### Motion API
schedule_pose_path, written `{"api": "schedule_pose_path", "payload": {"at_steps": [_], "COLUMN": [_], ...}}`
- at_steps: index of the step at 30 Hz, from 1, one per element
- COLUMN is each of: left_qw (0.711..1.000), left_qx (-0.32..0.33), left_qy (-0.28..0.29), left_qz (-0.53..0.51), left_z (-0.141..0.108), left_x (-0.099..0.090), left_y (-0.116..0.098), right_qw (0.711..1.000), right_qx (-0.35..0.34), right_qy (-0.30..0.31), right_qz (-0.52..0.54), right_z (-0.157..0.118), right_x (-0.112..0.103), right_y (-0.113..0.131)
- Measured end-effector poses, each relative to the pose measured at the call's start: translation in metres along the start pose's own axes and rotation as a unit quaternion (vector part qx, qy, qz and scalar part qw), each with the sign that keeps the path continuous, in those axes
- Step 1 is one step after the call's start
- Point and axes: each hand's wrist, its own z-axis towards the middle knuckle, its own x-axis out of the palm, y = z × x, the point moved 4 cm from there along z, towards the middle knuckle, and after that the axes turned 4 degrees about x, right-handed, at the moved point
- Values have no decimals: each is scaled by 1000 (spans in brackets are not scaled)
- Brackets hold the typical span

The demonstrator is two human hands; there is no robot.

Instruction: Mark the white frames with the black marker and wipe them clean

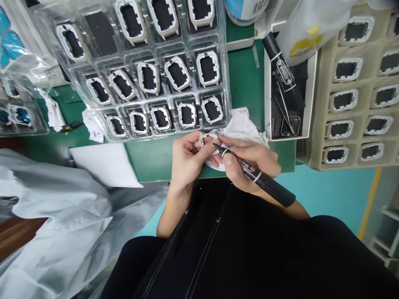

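Note:
Pinched in my left hand (188, 160) is a white watch case frame (205, 139), held above the table's front edge. My right hand (249, 158) grips a black marker pen (258, 176), its tip pointing left at the frame. Whether the tip touches the frame is hard to make out, since my left thumb covers part of it. Beneath and behind both hands lies a crumpled white cloth (245, 124). Just beyond my hands, a clear plastic tray (124, 107) carries rows of similar white frames, with one pocket showing only its dark bottom.
Right of the cloth, a white box (312, 87) contains a second marker (282, 66) and tweezers (285, 106). A beige tray (318, 160) of frames stands at the far right. Bottles (314, 29) are at the back. On the left are a white sheet (104, 164) and a person's grey sleeve (62, 199).

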Motion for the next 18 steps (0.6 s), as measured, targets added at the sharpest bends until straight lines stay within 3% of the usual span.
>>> {"api": "schedule_pose_path", "payload": {"at_steps": [5,18], "left_qw": [1000,999], "left_qx": [3,23], "left_qy": [9,-25], "left_qz": [-8,10], "left_z": [-1,-1], "left_x": [1,8], "left_y": [1,-5], "right_qw": [999,1000], "right_qx": [-29,-9], "right_qy": [-19,-14], "right_qz": [12,-24], "right_z": [0,-3], "right_x": [-1,-1], "right_y": [1,-5]}}
